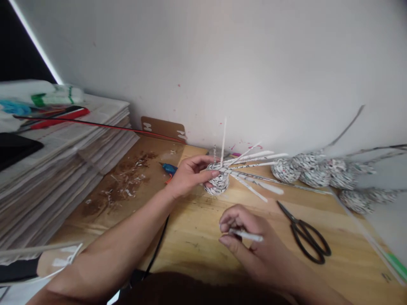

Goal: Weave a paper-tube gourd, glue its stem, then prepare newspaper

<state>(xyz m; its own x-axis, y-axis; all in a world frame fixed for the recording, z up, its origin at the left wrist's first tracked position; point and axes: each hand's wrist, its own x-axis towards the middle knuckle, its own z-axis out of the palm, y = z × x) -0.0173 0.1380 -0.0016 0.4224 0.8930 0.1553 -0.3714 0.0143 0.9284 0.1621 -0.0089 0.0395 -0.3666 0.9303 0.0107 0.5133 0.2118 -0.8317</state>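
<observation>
My left hand (193,176) is closed around a small round basket (216,183) woven from rolled newspaper strips. Several loose paper strips (251,174) fan out from its top, most to the right and one (224,142) standing upright. Lower down and nearer to me, my right hand (244,237) is apart from the basket, its fingers curled round a short white paper strip (248,235). Black-handled scissors (307,235) lie on the wooden table to the right of that hand, blades pointing away from me. The basket's left side is hidden by my left fingers.
Several woven paper balls (313,176) sit at the back right, some with long stems. Behind my left hand lies a blue glue gun (168,168). Brown scraps (127,182) litter the left side, beside a tall paper stack (104,123). A wall (222,76) rises behind.
</observation>
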